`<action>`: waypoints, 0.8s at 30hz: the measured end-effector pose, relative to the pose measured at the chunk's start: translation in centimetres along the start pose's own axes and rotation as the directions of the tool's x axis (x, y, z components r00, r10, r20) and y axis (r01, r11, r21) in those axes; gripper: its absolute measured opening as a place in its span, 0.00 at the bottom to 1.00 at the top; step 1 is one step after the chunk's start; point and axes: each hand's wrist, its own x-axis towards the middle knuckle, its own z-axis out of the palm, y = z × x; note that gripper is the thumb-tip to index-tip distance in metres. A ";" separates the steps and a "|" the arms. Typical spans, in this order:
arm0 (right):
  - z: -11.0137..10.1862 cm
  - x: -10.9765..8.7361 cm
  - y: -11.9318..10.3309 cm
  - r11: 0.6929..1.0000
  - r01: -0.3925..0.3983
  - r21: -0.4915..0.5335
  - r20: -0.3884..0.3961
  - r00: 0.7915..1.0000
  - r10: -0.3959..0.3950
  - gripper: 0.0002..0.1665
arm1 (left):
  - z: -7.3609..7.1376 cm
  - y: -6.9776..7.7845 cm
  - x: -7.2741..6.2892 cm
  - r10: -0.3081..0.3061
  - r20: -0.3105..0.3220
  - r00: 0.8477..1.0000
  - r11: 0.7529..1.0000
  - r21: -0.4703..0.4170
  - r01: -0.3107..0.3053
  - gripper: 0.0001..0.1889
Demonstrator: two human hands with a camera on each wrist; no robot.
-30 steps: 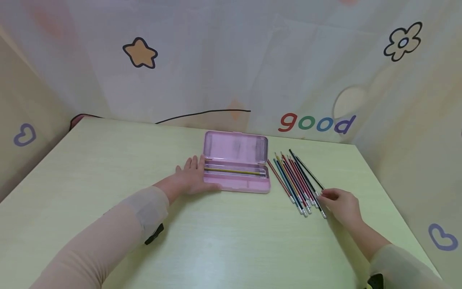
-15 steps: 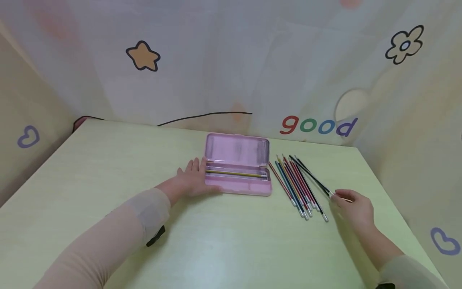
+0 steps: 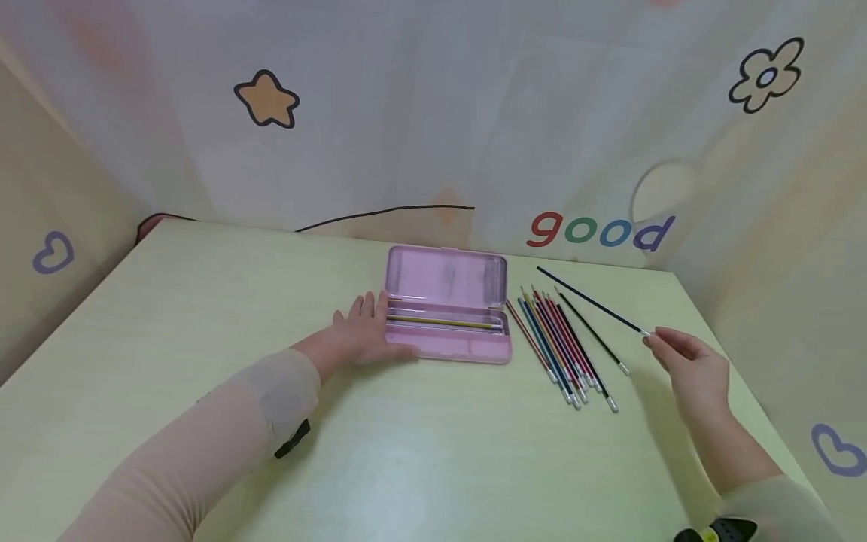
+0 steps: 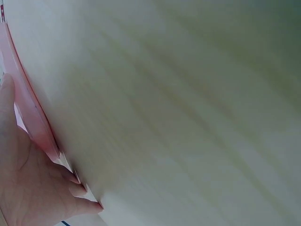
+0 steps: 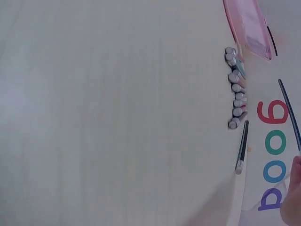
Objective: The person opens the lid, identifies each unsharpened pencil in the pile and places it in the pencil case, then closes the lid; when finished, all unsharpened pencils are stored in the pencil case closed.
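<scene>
My right hand [image 3: 694,373] pinches a dark pencil [image 3: 591,299] by its eraser end, raised over the right side of the table; in the right wrist view the same pencil [image 5: 289,113] stands out against the backdrop. My left hand [image 3: 360,335] lies with straight fingers against the left end of a pink pencil case [image 3: 447,346], thumb along its front edge. The case is open, its lid leaning back, and a yellow pencil [image 3: 440,322] lies inside. Right of the case lies a bundle of pencils [image 3: 558,342], white erasers toward me. A black pencil [image 3: 596,335] lies slightly apart from them.
The pale table [image 3: 379,459] meets a printed cloth backdrop [image 3: 406,113] behind the case, with cloth sides at left and right. A red pencil [image 3: 528,339] lies between the case and the bundle.
My right hand has drawn a dark pencil off the bundle and lifted it up and to the right. Another black pencil now lies apart from the bundle. The left hand stays at the case.
</scene>
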 end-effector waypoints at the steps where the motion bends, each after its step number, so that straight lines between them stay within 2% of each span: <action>1: 0.3 0.0 0.1 1.000 -0.008 0.000 0.013 1.000 0.008 0.07 | 0.0 0.0 -0.1 -0.001 0.000 1.000 1.000 -0.001 0.001 0.62; 5: 1.2 0.0 0.2 0.999 -0.031 -0.033 0.066 0.997 0.033 0.05 | 0.1 -0.1 -0.1 -0.001 -0.001 1.000 1.000 -0.002 0.001 0.62; 16: 3.0 0.5 0.0 0.991 -0.073 -0.111 0.171 0.981 0.091 0.11 | 0.2 -0.1 -0.1 -0.005 0.014 1.000 1.000 -0.006 0.005 0.63; 20: 3.9 0.7 0.2 0.981 -0.079 -0.175 0.198 0.974 0.113 0.19 | 0.2 -0.1 -0.1 0.003 0.009 1.000 1.000 0.009 -0.003 0.63; 24: 5.5 0.8 0.5 0.960 -0.043 -0.278 0.237 0.965 0.111 0.31 | 0.0 -0.1 -0.1 0.002 -0.004 1.000 1.000 0.012 -0.002 0.62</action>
